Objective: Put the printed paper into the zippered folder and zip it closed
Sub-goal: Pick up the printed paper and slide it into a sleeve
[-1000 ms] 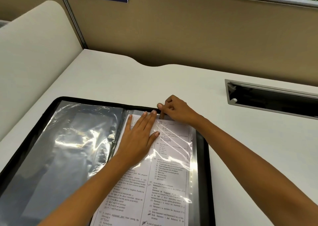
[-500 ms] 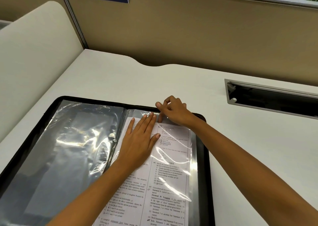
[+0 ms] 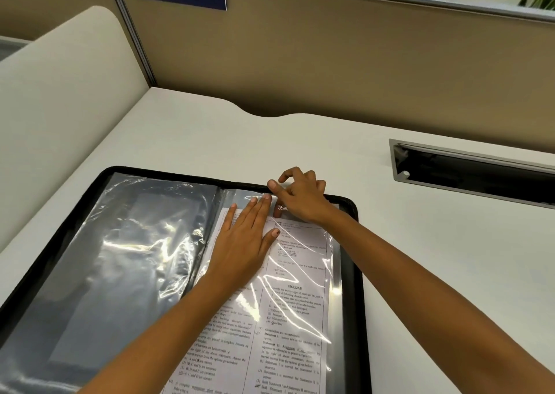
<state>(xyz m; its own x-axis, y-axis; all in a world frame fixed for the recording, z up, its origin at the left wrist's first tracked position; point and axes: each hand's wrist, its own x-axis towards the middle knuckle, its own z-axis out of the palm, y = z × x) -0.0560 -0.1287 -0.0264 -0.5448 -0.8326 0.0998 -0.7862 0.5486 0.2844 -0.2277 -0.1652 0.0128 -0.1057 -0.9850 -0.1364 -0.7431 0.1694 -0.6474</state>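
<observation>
The zippered folder (image 3: 356, 243) lies open and flat on the desk (image 3: 420, 243), black fabric edge outermost. The printed paper (image 3: 294, 318) sits in the folder's right half under a glossy, wrinkled clear sleeve (image 3: 300, 261), long axis running toward the far edge. The left hand (image 3: 243, 243) presses flat, fingers extended, on the sheet. The right hand (image 3: 303, 197), nearer the far edge, pinches the sleeve's top. Judgement: seating the sheet is nearly done; zipping remains.
</observation>
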